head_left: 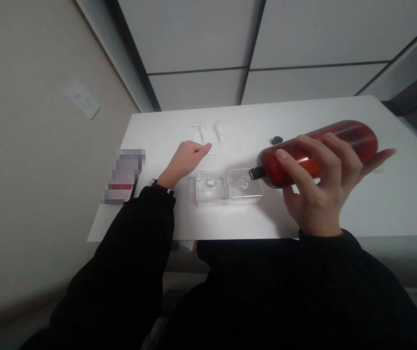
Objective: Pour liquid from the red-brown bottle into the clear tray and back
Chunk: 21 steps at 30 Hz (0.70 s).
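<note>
Person's right hand (320, 197) wrapped round tilted amber bottle (307, 163), two o'clock from clear two-compartment box (212, 200), neck over right compartment | left hand (186, 156) loosely curled, ten o'clock, contents untellable | oversteep tilt or slipping grip could have caused spillage

Glossy amber-red bottle (305, 159) held up by you, uncapped, tipped on its side, rounded base to your right, narrow dark neck over the right-hand section of your clear two-section box (245, 197), glints beneath the bottle's mouth.
</note>
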### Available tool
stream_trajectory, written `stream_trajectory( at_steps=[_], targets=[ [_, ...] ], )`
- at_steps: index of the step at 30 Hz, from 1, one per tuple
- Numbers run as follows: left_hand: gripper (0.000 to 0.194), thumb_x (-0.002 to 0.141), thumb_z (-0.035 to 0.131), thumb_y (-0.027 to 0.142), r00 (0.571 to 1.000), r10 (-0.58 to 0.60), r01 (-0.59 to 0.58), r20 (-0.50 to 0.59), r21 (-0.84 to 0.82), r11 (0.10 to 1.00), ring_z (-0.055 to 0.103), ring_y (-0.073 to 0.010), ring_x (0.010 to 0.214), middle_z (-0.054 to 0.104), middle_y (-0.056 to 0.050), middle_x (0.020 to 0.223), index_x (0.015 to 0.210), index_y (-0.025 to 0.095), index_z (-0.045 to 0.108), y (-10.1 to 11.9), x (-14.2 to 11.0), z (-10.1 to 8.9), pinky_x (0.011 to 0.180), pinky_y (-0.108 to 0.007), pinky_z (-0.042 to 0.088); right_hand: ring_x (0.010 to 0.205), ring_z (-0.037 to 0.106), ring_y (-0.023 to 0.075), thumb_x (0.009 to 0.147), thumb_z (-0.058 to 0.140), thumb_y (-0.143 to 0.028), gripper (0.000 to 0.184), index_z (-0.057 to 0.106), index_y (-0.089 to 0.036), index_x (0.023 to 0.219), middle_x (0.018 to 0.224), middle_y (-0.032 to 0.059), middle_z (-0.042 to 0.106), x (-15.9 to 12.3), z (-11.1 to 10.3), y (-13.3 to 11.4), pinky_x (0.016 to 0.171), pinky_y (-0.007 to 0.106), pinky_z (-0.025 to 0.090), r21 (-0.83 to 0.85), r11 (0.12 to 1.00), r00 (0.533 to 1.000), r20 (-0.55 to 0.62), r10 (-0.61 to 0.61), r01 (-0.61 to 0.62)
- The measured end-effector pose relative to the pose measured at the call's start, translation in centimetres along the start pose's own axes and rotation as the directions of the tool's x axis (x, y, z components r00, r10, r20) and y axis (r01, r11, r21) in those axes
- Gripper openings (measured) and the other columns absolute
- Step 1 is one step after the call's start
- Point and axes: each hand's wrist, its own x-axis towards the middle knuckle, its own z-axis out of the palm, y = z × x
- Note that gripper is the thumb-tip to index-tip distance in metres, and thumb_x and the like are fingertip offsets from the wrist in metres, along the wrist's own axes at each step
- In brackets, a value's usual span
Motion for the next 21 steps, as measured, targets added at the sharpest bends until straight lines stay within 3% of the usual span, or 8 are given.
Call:
stream_trajectory(
  at_steps=[11,18,21],
  targets=[
    [0.053,0.098,0.05,0.042,1.0,-0.007,0.007,-0.005,-0.025,1.0,0.018,-0.0113,0.056,0.019,0.006,0.059,0.058,0.025,0.018,0.26,-0.13,-0.05,0.06,-0.033,0.015,0.132,0.062,0.0327,0.093,0.066,-0.01,0.054,0.066,-0.041,0.137,0.137,0.0004,0.07,0.13,0.03,-0.01,0.119,0.077,0.034,0.005,1.0,1.0,0.003,0.009,-0.009],
    [0.053,0.098,0.049,0.042,1.0,-0.014,0.014,0.001,-0.01,1.0,0.018,-0.0118,0.057,0.019,0.005,0.059,0.058,0.025,0.018,0.29,-0.08,-0.03,0.06,-0.033,0.014,0.134,0.062,0.0326,0.096,0.064,-0.014,0.055,0.063,-0.048,0.138,0.138,-0.0023,0.069,0.13,-0.08,-0.23,0.123,0.078,0.022,-0.001,0.999,0.998,0.021,0.053,-0.053],
    [0.053,0.098,0.048,0.041,1.0,-0.007,0.007,-0.003,-0.005,1.0,0.018,-0.0117,0.058,0.019,0.005,0.06,0.058,0.025,0.018,0.27,-0.07,0.0,0.061,-0.033,0.014,0.132,0.063,0.0324,0.095,0.065,-0.013,0.053,0.065,-0.046,0.136,0.137,-0.0016,0.07,0.09,0.04,-0.11,0.122,0.08,0.022,-0.012,0.999,0.999,0.003,0.038,-0.038]
  ],
)
